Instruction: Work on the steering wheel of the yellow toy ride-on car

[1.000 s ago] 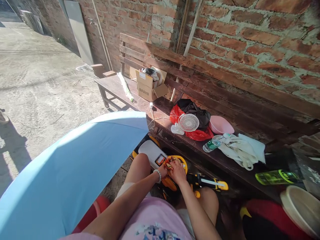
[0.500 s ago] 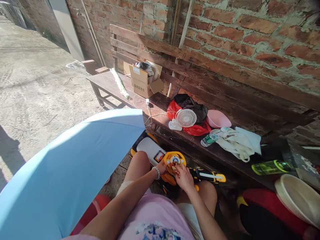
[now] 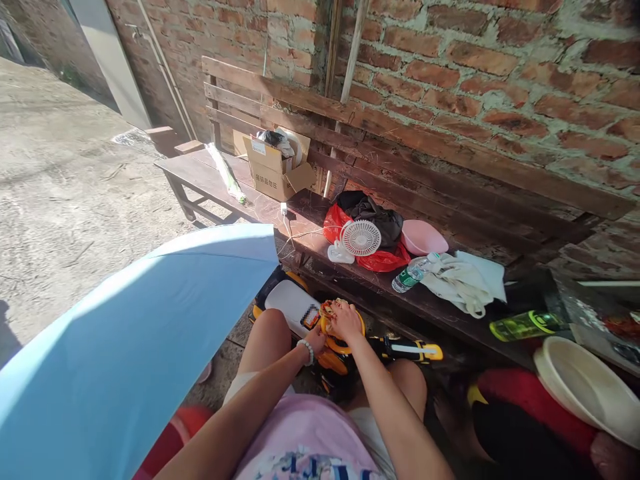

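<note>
My right hand (image 3: 345,321) is closed over a crumpled reddish-brown bundle (image 3: 329,308) with pale bits, whose exact kind I cannot make out. It sits above the yellow steering wheel (image 3: 342,349) of a ride-on toy vehicle (image 3: 293,301) between my knees. Just left of and below it is my left hand (image 3: 315,340), a beaded bracelet on its wrist. Its fingers are drawn together beside the wheel's left rim, and what they hold is too small to tell. My right hand hides much of the wheel and part of the bundle.
A light blue umbrella (image 3: 135,333) fills the left. On the wooden bench (image 3: 187,167) stand a carton (image 3: 267,175), a small fan (image 3: 361,238), a pink basin (image 3: 424,237), a water bottle (image 3: 413,275) and a green bottle (image 3: 525,325). A cream basin (image 3: 555,373) is at right.
My right hand has moved up and left with the bundle, now over the wheel's upper left part. My left hand has slid slightly down and away from it. The view has shifted slightly.
</note>
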The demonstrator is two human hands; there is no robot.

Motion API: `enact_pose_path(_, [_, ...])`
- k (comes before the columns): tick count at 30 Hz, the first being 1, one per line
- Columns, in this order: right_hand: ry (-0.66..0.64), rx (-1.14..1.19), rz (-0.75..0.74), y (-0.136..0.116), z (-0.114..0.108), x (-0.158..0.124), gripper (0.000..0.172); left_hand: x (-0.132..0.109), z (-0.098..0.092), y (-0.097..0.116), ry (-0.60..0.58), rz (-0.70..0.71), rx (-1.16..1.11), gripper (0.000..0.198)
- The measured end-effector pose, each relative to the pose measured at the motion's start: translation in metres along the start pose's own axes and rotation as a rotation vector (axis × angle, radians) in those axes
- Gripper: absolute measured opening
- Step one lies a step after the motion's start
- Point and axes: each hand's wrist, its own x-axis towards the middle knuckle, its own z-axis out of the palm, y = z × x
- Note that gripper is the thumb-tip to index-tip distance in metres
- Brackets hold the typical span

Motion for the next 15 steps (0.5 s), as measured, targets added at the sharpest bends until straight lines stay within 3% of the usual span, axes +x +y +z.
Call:
enact_pose_path(4, [-0.004, -0.025, 0.22, 0.031, -0.01, -0.006, 0.046, -0.002, 0.0, 0.001, 0.006, -0.038, -0.03, 0.032])
enact_pose_path(7, [-0.027, -0.043, 0.324, 0.043, -0.003, -0.027, 0.044, -0.002, -0.002, 0.002, 0.003, -0.036, -0.054, 0.032])
enact_pose_path(10, [-0.045, -0.065, 0.342, 0.039, 0.013, -0.057, 0.044, -0.001, -0.001, 0.001, 0.006, -0.04, -0.077, 0.029])
enact_pose_path(15, [-0.077, -0.094, 0.278, 0.013, 0.04, -0.1, 0.048, 0.003, 0.002, -0.004, 0.032, -0.035, -0.111, 0.027])
